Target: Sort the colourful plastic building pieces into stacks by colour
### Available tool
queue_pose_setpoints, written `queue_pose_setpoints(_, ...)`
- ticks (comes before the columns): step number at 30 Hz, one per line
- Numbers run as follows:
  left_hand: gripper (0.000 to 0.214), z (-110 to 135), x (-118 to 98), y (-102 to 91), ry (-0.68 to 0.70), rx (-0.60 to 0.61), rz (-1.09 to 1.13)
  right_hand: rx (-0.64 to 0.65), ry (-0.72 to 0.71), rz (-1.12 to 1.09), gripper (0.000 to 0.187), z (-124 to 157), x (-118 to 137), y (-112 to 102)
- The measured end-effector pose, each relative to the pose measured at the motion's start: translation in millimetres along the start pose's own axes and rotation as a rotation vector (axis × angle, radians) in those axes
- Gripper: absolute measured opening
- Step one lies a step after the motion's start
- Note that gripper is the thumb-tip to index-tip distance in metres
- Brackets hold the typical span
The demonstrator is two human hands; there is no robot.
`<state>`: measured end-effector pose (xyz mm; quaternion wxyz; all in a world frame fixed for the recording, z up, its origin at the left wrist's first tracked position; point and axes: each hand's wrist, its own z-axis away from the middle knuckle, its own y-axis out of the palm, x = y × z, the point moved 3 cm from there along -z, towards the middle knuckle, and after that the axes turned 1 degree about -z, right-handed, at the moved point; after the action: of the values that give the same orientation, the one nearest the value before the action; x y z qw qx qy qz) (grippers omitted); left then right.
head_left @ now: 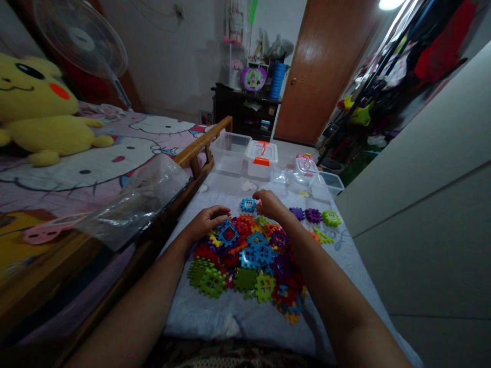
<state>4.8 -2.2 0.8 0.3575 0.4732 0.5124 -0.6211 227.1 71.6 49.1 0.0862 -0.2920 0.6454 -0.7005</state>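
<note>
Dim light falls on a bench (pixel 199 317) spread with pale-blue cloth, a wooden bed rail (pixel 207 140) to its left and clear plastic boxes (pixel 260 167) at its far end. Seen from the head, a loose blue window tile (pixel 248 205) lies beyond a heap of toothed plastic tiles (pixel 251 258), just left of the fingertips of the right hand (pixel 269 203), which is nearer than the left hand (pixel 209 221); the squarish tile shows no marked long axis. The right hand's fingers bend inward, an orange patch (pixel 260 203) at their tips; whether they grip something, I cannot tell. The left hand is half open over the heap's far-left edge, apparently holding nothing.
</note>
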Motion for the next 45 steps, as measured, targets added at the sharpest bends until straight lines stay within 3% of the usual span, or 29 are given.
queue_pose_setpoints(6, 0.056, 1, -5, 1.6, -0.014, 0.01, 0.021, 0.049, 0.002, 0.119, 0.051, -13, 8, 18)
queue_pose_setpoints(17, 0.056, -1, 3, -1.1, 0.004, 0.002, -0.004, 0.056, 0.022, 0.143, 0.062, -21, 11, 27)
queue_pose_setpoints(22, 0.054, -1, 4, -1.1, 0.009, 0.007, 0.007, 0.039, 0.037, 0.113, 0.065, -17, -1, 10)
queue_pose_setpoints(26, 0.057, -1, 2, -1.0, -0.001, -0.004, 0.002, 0.011, 0.091, 0.102, 0.058, -1, -37, -21)
queue_pose_setpoints(29, 0.057, -1, 1, -0.7, -0.005, -0.003, -0.003, 0.063, 0.14, 0.117, 0.061, 18, -63, -31)
queue_pose_setpoints(35, 0.057, 0, 1, -1.0, -0.003, 0.003, -0.022, 0.178, 0.162, 0.156, 0.084, 40, -76, -13)
queue_pose_setpoints(39, 0.057, 0, 1, -1.2, 0.001, 0.004, -0.026, 0.186, 0.172, 0.167, 0.085, 40, -76, -6)
queue_pose_setpoints(45, 0.058, -2, 5, -1.3, -0.002, 0.018, -0.028, 0.166, 0.141, 0.148, 0.083, 33, -62, -11)
